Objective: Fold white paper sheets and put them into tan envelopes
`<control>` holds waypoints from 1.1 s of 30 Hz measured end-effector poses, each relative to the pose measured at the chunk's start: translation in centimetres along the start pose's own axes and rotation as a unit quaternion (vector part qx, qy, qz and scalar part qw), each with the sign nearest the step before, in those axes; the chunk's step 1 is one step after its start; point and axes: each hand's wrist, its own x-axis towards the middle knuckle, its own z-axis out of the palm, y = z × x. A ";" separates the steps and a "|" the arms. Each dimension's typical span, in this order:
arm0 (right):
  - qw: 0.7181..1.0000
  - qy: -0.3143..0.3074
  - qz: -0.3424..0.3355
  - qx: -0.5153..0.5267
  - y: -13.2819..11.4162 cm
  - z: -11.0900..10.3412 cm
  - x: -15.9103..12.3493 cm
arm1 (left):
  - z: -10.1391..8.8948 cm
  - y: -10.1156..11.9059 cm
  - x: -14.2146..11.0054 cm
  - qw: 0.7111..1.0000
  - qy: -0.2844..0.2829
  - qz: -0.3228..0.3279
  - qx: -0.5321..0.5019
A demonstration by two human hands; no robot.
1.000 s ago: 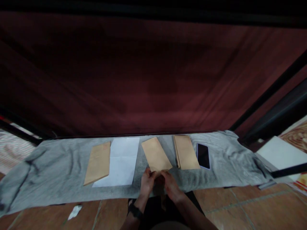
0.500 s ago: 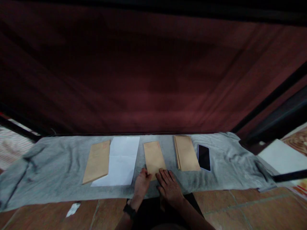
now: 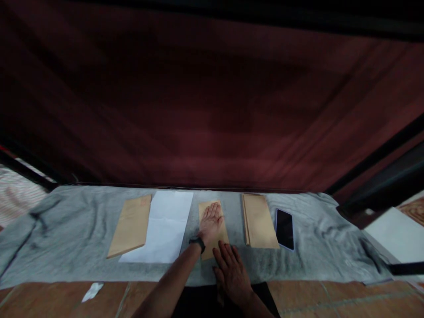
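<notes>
A brown paper envelope (image 3: 217, 247) lies lengthwise in front of me on a grey cloth (image 3: 265, 269). My left hand (image 3: 211, 223), with a dark watch on its wrist, lies flat over the envelope's upper part, fingers stretched away from me. At the near right corner, my right hand (image 3: 232, 271) rests with fingers spread, their tips touching or just beside the envelope's lower edge. To the left, a stack of brown envelopes (image 3: 130, 225) overlaps white paper sheets (image 3: 164, 234). Another stack of brown envelopes (image 3: 261, 221) lies to the right.
A phone (image 3: 285, 229) with a dark screen lies right of the right-hand stack. A dark red panel (image 3: 198, 110) rises behind the cloth. Tiled floor (image 3: 298, 296) runs along the near edge, with a crumpled white scrap (image 3: 92, 291) on it.
My left hand has let go of the envelope's near left corner and moved forward onto its upper part, now flat. My right hand stays near the lower right corner. The view has shifted slightly.
</notes>
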 end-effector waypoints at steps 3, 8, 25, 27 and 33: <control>1.000 -0.006 -0.006 -0.006 0.0 0.0 0.2 | 0.5 -1.3 1.7 1.000 -0.008 0.004 -0.003; 1.000 -0.012 -0.007 -0.002 0.1 -0.1 0.3 | 1.2 -1.9 2.3 1.000 -0.023 0.008 -0.008; 0.997 0.068 -0.013 0.026 0.3 2.2 -0.7 | -2.1 1.4 -9.0 0.990 -0.024 0.125 -0.059; 0.998 0.058 -0.023 0.030 0.4 2.4 -0.7 | -2.4 1.9 -11.0 0.992 -0.018 0.115 -0.053; 0.996 0.016 0.021 0.083 1.2 1.2 -0.3 | -3.8 2.7 -16.3 0.995 0.003 0.104 0.003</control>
